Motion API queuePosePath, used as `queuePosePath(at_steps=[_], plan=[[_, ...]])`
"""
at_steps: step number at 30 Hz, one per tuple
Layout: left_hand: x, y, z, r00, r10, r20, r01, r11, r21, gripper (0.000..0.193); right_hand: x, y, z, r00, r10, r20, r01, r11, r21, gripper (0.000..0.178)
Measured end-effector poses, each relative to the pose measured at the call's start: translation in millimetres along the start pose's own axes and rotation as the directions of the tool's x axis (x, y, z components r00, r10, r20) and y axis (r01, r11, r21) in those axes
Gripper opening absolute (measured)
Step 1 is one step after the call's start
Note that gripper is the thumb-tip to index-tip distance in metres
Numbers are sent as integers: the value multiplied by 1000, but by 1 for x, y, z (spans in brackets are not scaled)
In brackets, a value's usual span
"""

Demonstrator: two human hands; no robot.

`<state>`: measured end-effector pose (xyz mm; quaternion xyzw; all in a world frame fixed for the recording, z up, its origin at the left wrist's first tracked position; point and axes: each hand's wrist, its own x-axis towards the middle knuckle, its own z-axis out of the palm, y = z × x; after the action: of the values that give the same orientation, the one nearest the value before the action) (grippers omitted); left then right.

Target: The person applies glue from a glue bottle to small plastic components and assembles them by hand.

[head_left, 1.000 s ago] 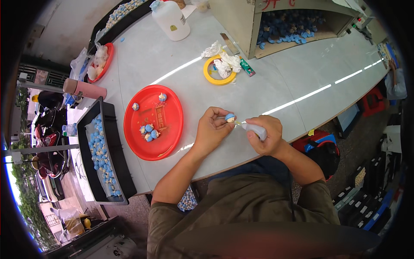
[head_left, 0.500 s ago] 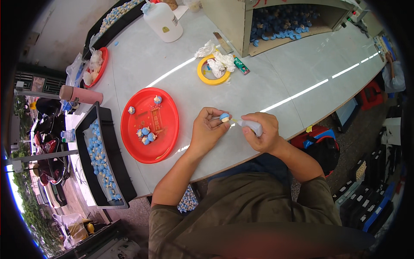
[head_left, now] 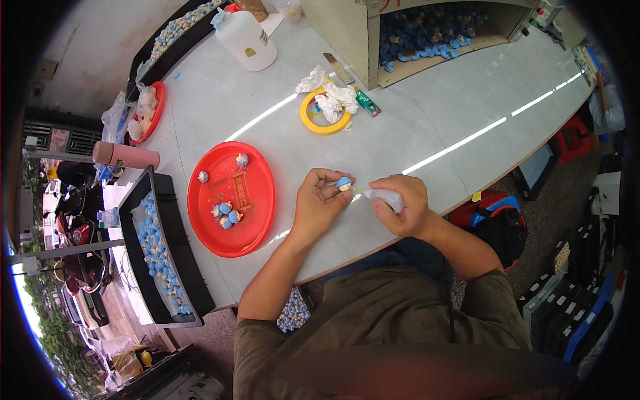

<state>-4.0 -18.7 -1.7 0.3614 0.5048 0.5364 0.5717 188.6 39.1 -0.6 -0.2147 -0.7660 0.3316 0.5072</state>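
1. Your left hand [head_left: 319, 203] pinches a small blue-capped piece [head_left: 344, 183] between thumb & fingertips, just above the worktop [head_left: 427, 113], near its front edge.
2. Your right hand [head_left: 403, 207] is wrapped tight around a small white squeeze bottle [head_left: 385, 197]; its thin nozzle points left at the piece, tip right by it. Can't tell if they touch.
3. Worktop: pale grey, smooth & glossy, w/ long light streaks across it.
4. Left of your hands: oval red plastic tray [head_left: 257, 213], shiny, holding a few rounded blue-and-cream pieces – a cluster mid-tray, two loose ones nr the far rim.
5. Further left: black rectangular bin [head_left: 137, 200] w/ lots more of the same pieces, in a clear liner.
6. Beyond your hands: yellow tape ring [head_left: 310, 123] w/ crumpled white rags [head_left: 337, 100] on & beside it.
7. Far end: white plastic jug [head_left: 248, 40], squat & round-shouldered; open wooden box [head_left: 347, 33] packed w/ blue pieces.
8. Far left: pink cylinder bottle [head_left: 127, 155] lying on its side, nr a second red tray [head_left: 159, 107] of whitish bits.
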Motion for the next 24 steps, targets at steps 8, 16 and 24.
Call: queuePosePath(at_steps=[8,16,24], plan=[[1,2,-1,1000,15,18,-15,1000,14,32,2,2,-1,1000,-11,-3,11,1000,3,21],[5,8,2,996,-90,9,90,992,-93,38,-1,-6,-41,931,355,-83,-342,930,137,30],[-1,20,-8,970,-241,-40,238,969,-71,31,4,67,-151,769,443,-462,-545,831,-111,27]])
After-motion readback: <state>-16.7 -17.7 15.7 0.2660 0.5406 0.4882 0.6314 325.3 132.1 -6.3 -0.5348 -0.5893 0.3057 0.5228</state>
